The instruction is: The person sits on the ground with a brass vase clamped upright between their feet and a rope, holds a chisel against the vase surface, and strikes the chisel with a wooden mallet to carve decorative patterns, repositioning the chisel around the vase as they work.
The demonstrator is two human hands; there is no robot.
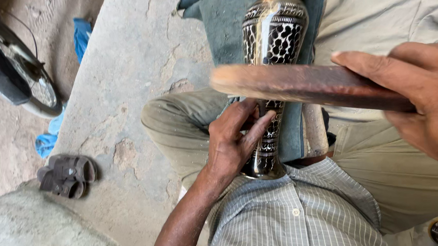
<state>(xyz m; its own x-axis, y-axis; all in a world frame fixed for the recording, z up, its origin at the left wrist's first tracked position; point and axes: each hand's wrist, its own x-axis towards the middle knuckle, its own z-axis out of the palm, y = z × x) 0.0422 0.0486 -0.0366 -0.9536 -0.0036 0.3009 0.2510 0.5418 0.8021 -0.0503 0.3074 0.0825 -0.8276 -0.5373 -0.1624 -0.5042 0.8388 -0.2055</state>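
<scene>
Now, quick notes:
Left hand: left hand [232,142] w/ fingers [259,128] wrapped round the thin neck of the tall shiny metal vase with black cut-in patterns [273,40], gripping it tight.
Right hand: right hand [417,92] clenched on one end of the long brown wooden stick [302,83], held across & above the vase. Stick looks blurry.
Where vase is: lying along the person's lap on a grey-blue cloth pad [224,23], narrow end near the striped shirt [294,219], fat end pointing away.
How vase looks: bright silver & black, spotty net pattern on the belly, little bands near neck & top.
How far along: I think pattern work is mostly done on the side we see. Other side hidden, can't tell.
Around: grey stone floor [127,83], brown sandals [67,176], a wheel [21,73] at left.
</scene>
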